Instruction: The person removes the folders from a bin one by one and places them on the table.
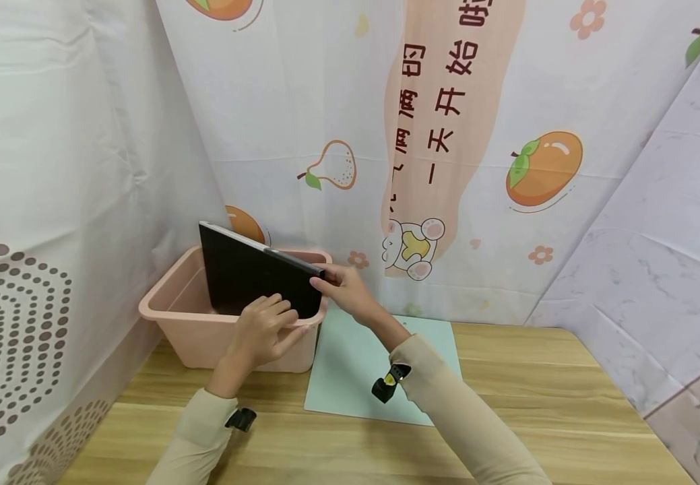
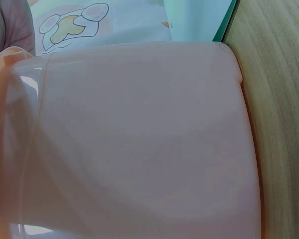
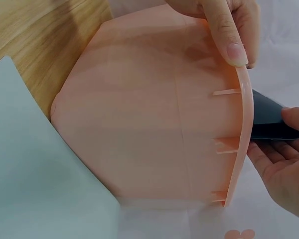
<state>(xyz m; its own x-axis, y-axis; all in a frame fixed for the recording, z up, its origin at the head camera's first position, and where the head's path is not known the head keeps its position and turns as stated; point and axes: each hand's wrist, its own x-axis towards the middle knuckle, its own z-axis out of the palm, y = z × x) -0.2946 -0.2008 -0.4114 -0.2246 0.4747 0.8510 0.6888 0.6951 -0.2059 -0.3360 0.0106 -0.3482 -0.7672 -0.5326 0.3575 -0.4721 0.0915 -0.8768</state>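
Note:
A pink plastic bin (image 1: 204, 340) stands at the left of the table. Tilted up out of it is a flat black rectangular thing (image 1: 246, 273) with a pale strip along its top edge; its lower part is hidden inside the bin, and its kind is unclear. My right hand (image 1: 350, 293) pinches its upper right corner between thumb and fingers. My left hand (image 1: 261, 330) grips the bin's front rim, with the thumb (image 3: 234, 52) on the outer side and the fingers over the edge. In the left wrist view the bin's wall (image 2: 139, 124) fills most of the picture.
A pale mint flat sheet (image 1: 358, 384) lies on the wooden table (image 1: 507, 391), right beside the bin. Behind hangs a white cloth (image 1: 289, 87) printed with fruit and characters. More cloth (image 1: 34, 168) hangs close at the left.

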